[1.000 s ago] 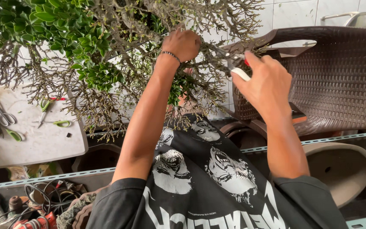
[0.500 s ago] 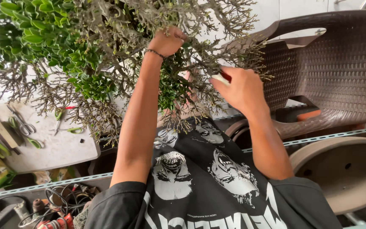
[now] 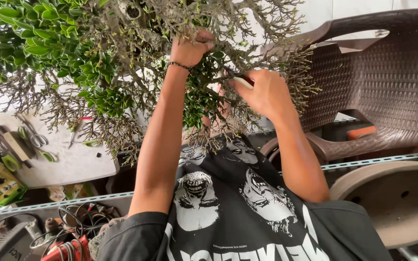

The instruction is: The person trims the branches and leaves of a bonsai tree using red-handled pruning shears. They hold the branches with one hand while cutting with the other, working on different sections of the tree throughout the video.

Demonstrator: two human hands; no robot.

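A small tree (image 3: 136, 53) is being trimmed — a twig high in its crown is being gripped by the left hand (image 3: 189, 48), while shears (image 3: 240, 77) are being held closed-fisted in the right hand (image 3: 267, 94) just beside it. Many branches are showing bare already; leafy clumps at the left are not yet being cut. Dense twigs are crowding the blades. A wicker chair (image 3: 388, 82) is standing right, tools (image 3: 30, 137) lying at the table's (image 3: 78, 166) left edge.
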